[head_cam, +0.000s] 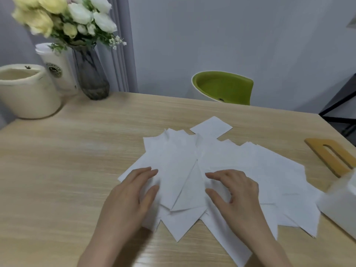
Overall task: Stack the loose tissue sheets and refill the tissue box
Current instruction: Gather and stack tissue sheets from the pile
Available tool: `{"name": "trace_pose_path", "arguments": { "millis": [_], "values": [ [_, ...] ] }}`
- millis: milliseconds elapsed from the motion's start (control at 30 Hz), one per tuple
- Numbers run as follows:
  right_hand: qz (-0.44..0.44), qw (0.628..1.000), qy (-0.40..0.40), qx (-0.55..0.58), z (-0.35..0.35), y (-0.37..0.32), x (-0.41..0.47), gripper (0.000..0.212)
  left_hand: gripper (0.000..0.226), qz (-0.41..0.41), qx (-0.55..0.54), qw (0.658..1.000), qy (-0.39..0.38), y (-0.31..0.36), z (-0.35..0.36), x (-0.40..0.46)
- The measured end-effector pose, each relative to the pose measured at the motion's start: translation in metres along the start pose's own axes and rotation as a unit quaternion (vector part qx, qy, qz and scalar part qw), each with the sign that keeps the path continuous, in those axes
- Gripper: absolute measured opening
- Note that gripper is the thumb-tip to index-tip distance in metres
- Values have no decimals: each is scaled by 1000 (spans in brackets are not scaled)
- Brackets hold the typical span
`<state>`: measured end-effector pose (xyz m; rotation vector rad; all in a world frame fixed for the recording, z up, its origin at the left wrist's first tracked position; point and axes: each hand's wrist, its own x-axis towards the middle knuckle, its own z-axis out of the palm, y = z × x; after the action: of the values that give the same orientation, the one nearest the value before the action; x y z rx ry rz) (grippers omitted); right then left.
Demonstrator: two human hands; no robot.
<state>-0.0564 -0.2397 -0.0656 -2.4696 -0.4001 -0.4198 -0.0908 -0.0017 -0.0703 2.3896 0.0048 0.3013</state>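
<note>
Several white tissue sheets (240, 166) lie spread and overlapping across the middle of the wooden table (67, 160). My left hand (129, 201) rests flat on the left part of the spread, fingers straight. My right hand (235, 195) hovers over or touches the sheets to its right, fingers loosely bent and holding nothing. The white tissue box (341, 205) stands at the right edge, partly cut off by the frame. Its wooden lid (333, 157) with a slot lies on the table behind it.
At the back left stand a cream pot (27, 93), a white paper cup (57, 68) and a grey glass vase (90, 74) of flowers. A green chair (223, 87) sits beyond the far table edge. A dark frame stands at the right.
</note>
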Motion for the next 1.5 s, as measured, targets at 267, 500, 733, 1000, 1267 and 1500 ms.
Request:
{"name": "trace_pose_path", "arguments": {
  "millis": [267, 500, 733, 1000, 1267, 1500],
  "values": [
    [-36, 989, -42, -137, 19, -8, 6, 29, 41, 63, 183, 979, 60, -19, 1, 3],
    [-2, 970, -142, -198, 29, -15, 7, 61, 30, 74, 241, 967, 36, -27, 17, 4],
    [73, 985, -95, -120, 44, -54, 12, 68, 37, 64, 237, 969, 5, -23, 13, 5],
    [186, 980, -3, 70, 39, -55, 16, 21, 38, 49, 214, 976, 17, -6, 11, -1],
    [262, 894, -30, 363, 1, -31, 17, 17, 38, -77, 78, 993, 40, 31, 13, 0],
    [248, 874, -113, 403, 5, -40, 7, 17, 43, -235, -401, 885, -22, 38, 19, 3]
  ]
}}
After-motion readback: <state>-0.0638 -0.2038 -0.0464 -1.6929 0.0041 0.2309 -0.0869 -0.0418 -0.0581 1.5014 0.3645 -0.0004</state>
